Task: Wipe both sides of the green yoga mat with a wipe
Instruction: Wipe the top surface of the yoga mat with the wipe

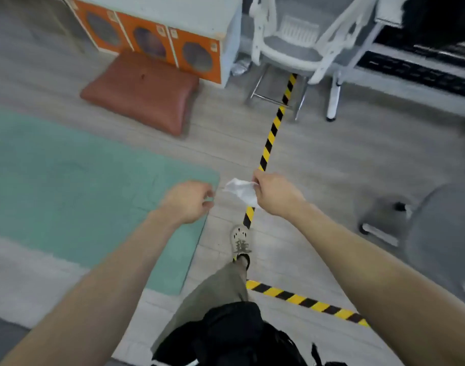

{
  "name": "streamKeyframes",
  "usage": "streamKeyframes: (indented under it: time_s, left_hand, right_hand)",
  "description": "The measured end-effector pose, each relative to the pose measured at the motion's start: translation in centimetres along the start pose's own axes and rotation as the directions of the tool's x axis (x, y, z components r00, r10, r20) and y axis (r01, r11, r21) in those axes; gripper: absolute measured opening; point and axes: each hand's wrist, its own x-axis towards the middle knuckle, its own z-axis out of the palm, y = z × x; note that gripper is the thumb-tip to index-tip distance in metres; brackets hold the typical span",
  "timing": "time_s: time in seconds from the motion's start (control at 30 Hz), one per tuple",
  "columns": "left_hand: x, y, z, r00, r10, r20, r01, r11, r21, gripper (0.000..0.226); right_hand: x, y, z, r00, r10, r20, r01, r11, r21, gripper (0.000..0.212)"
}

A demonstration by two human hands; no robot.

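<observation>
Where striped tape crosses the grey plank floor, a chair, orange boxes and a cushion stand ahead. The mat lies flat at left, its long axis running off leftward. The right hand pinches a crumpled wipe. The left hand curls at the mat's end; whether it grips cannot be told.

Yoga mat, left of frame: pale sea-green, plain. Wipe, centre: white. Floor tape: yellow and black diagonal stripes, one run up the centre, another at lower right. Cushion, upper left: reddish brown. Cabinet fronts, top: orange, each with a dark round window. Chair, top right: white frame, grey seat. Floor: pale grey planks. Trousers: olive. Shoe: cream, dark holes. Bag, bottom: black.
</observation>
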Motion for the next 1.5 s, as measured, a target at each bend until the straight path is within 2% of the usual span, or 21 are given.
streamKeyframes:
  time_s: [0.1,0.17,0.23,0.3,0.4,0.57,0.67,0.73,0.8,0.97,1.07,1.17,1.3,1.4,1.5]
  left_hand:
    - [2.7,-3.7,-1.7,0.984,-0.173,0.044,0.164,0.974,0.155,0.034]
    - [5.4,-4.8,-4.1,0.973,-0.23,0.025,0.224,0.964,0.144,0.036]
    - [7.4,-5.2,-6.7,0.962,-0.273,-0.021,0.273,0.957,0.092,0.036]
    - [8.5,-5.5,-8.8,0.939,-0.337,-0.075,0.34,0.94,0.034,0.037]
    - [10.5,-6.8,-11.3,0.894,-0.434,-0.11,0.436,0.9,-0.002,0.038]
    - [14.6,-10.2,-12.9,0.82,-0.57,-0.05,0.564,0.82,-0.095,0.037]
    - [17.1,-12.0,-13.0,0.713,-0.699,-0.053,0.683,0.709,-0.174,0.037]
    - [17.4,-12.4,-12.6,0.633,-0.774,-0.016,0.748,0.616,-0.247,0.038]
    - [16.8,-11.6,-11.2,0.542,-0.839,0.044,0.806,0.504,-0.309,0.038]
    - [14.5,-10.2,-6.1,0.284,-0.935,0.212,0.848,0.142,-0.51,0.039]
    - [14.6,-11.7,-4.0,0.174,-0.942,0.286,0.821,-0.021,-0.57,0.04]
    - [15.4,-16.1,-4.2,0.114,-0.936,0.333,0.761,-0.133,-0.634,0.039]
    - [15.8,-21.7,-6.7,0.081,-0.938,0.337,0.703,-0.186,-0.687,0.038]
    - [14.5,-25.5,-8.6,0.027,-0.941,0.339,0.689,-0.228,-0.688,0.039]
    - [13.4,-27.7,-10.1,-0.044,-0.939,0.34,0.66,-0.283,-0.696,0.038]
  right_hand:
    - [6.6,0.1,-4.0,0.99,-0.117,0.075,0.129,0.974,-0.185,0.054]
    - [10.5,0.4,-6.5,0.982,-0.163,0.097,0.183,0.946,-0.269,0.077]
    - [14.1,0.7,-8.9,0.967,-0.225,0.122,0.253,0.906,-0.338,0.083]
    - [17.4,0.6,-11.1,0.944,-0.3,0.139,0.331,0.864,-0.38,0.08]
    - [23.1,0.0,-14.5,0.907,-0.407,0.111,0.414,0.805,-0.425,0.06]
    - [33.5,-2.4,-18.1,0.819,-0.543,0.187,0.556,0.668,-0.494,0.028]
    - [39.7,-6.1,-19.3,0.706,-0.672,0.225,0.681,0.555,-0.478,0.026]
    - [43.3,-9.7,-20.0,0.583,-0.756,0.299,0.788,0.436,-0.434,0.029]
    - [45.6,-12.9,-20.0,0.422,-0.832,0.361,0.868,0.255,-0.426,0.028]
    - [49.7,-21.2,-18.2,0.163,-0.839,0.52,0.936,-0.034,-0.349,0.021]
    - [51.5,-27.5,-16.3,0.036,-0.802,0.597,0.933,-0.187,-0.307,0.028]
    - [54.0,-33.5,-14.8,-0.021,-0.791,0.612,0.927,-0.245,-0.284,0.027]
    - [56.8,-40.5,-13.9,-0.066,-0.754,0.654,0.923,-0.295,-0.246,0.02]
    - [58.0,-45.9,-13.1,-0.089,-0.752,0.653,0.93,-0.297,-0.216,0.014]
    - [58.0,-50.4,-11.5,-0.124,-0.706,0.697,0.919,-0.347,-0.189,0.016]
